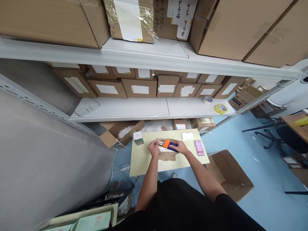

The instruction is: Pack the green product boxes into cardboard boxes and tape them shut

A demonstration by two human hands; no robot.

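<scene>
your right grip (181, 147) is clamped round the orange-and-blue tool (170, 145), perhaps to steady it over the box (166, 153); i cannot tell whether your left grip (154, 148) is closed.

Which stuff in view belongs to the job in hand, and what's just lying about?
In use:
- orange-and-blue tool, in the right hand
- cardboard box under both hands; left hand at its edge

Apparently just lying about:
- glasses, yellow tape roll, white tape roll on the shelf
- pink phone
</scene>
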